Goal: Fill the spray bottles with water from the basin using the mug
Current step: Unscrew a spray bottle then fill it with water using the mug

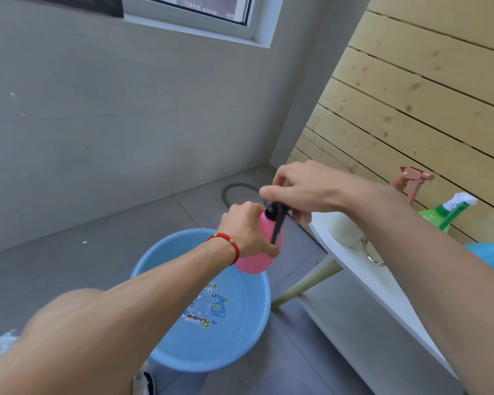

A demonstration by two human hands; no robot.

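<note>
Left hand (247, 229) clamped round pink plastic spray bottle (264, 252), above far rim of round blue plastic basin (211, 337); right hand (300, 189) fingers pinching black spray head (277, 215) at bottle top.

This looks like a home's utility corner or enclosed balcony. A blue plastic basin (248, 334) with a cartoon print sits on grey floor tiles (69, 246). Behind the basin rise plain grey tiled walls with a white-framed window (200, 22) high above. To the basin's right stands a white table (354, 269) against pale wooden slat panelling (411, 95), carrying household spray bottles (445, 212).
</note>
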